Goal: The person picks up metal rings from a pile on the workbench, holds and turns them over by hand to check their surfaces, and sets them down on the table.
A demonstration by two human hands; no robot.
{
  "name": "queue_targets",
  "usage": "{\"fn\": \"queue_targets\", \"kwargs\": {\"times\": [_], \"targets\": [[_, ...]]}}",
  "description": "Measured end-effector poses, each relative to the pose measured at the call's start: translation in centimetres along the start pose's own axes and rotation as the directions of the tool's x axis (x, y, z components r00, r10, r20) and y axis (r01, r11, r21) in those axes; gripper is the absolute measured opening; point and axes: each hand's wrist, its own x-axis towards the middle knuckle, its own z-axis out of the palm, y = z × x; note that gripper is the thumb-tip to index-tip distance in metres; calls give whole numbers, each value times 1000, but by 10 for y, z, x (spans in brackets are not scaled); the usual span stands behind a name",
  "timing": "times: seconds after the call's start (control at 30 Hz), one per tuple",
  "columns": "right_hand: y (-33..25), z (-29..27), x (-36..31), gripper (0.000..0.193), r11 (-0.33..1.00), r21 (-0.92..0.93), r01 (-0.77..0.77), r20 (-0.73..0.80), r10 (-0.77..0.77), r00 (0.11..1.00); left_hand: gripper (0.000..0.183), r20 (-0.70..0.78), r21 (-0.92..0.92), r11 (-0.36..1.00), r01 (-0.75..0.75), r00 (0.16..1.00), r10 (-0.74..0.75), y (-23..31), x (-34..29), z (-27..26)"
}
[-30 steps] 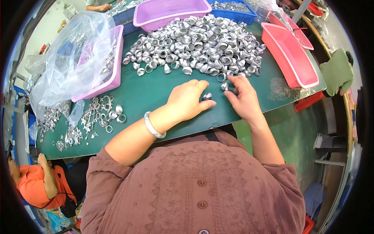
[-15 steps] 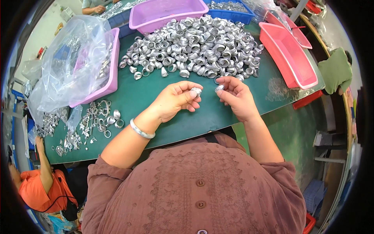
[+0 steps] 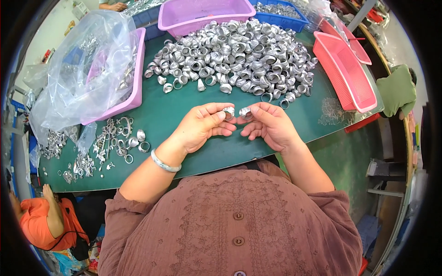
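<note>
My left hand, with a pale bangle at its wrist, pinches a silver-coloured ring between thumb and forefinger. Close beside it, my right hand grips a second silver ring the same way. The two rings are held side by side with a small gap between them, above the near part of the green table. Beyond my hands lies a large heap of similar chunky silver rings, a few of them loose at its near edge.
A purple basket under a clear plastic bag stands left, near small silver pieces. Purple and blue baskets line the back; a pink basket stands right. People in orange and green are nearby.
My hands have come closer together, the right one moving left, and the rings now sit side by side with their openings showing. The view has shifted slightly. The person in orange has moved their arm.
</note>
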Motion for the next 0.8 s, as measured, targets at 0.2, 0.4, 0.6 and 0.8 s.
{"fn": "queue_targets", "kwargs": {"times": [0.2, 0.4, 0.6, 0.8], "targets": [[2, 2, 3, 19, 1000, 2, 7, -23, -7, 1000, 31, -18, -23, 1000, 9, 1000, -10, 1, -1, -1], [3, 2, 2, 17, 998, -9, 59, 8, -59, 998, 32, 6, -40, 999, -4, 1000, 4, 2, -2, 1], [5, -2, -1, 19, 992, -33, 120, 55, -118, 991, 30, -3, -32, 999, -27, 1000, 27, 4, -3, 6], [6, -4, -1, 20, 991, 18, 132, 107, -133, 985, 27, 9, -52, 998, -47, 999, 47, 5, -4, 6]]}}
